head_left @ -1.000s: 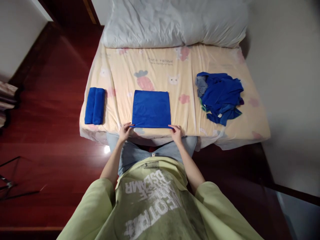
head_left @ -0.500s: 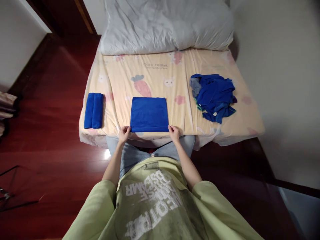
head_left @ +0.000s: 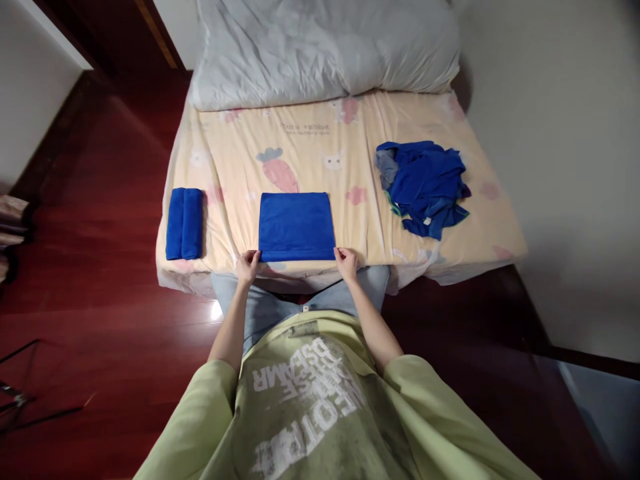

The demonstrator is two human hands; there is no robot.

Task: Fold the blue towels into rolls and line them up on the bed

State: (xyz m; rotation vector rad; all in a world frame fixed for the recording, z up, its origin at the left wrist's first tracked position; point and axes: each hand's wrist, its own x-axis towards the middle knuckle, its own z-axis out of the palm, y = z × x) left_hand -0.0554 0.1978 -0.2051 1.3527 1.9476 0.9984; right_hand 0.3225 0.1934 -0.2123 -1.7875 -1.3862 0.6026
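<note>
At the L end of the bed [head_left: 235, 160], nr the front edge, 2 blue rolls [head_left: 193, 224] lie side by side, touching, same spot as a sec ago. Next, L hand [head_left: 247, 267]: thumb + fingertips pinched tog. on the near L corner of the blue cloth [head_left: 296, 223]. Cloth is mid-bed, flat, right by the front edge, btwn rolls & heap. Main chg: a narrow band along its near side now shows turned over, wider & cleaner than 1 s ago, when only a thin lip showed. My read: 1st small turn is made, most of the cloth's length not yet turned. R hand [head_left: 347, 264] matches, pinched on the near R corner, so band looks approx. even end to end. Far R, well apart from both hands: crumpled blue heap [head_left: 423, 183] w/ a grey bit, unchanged.
</note>
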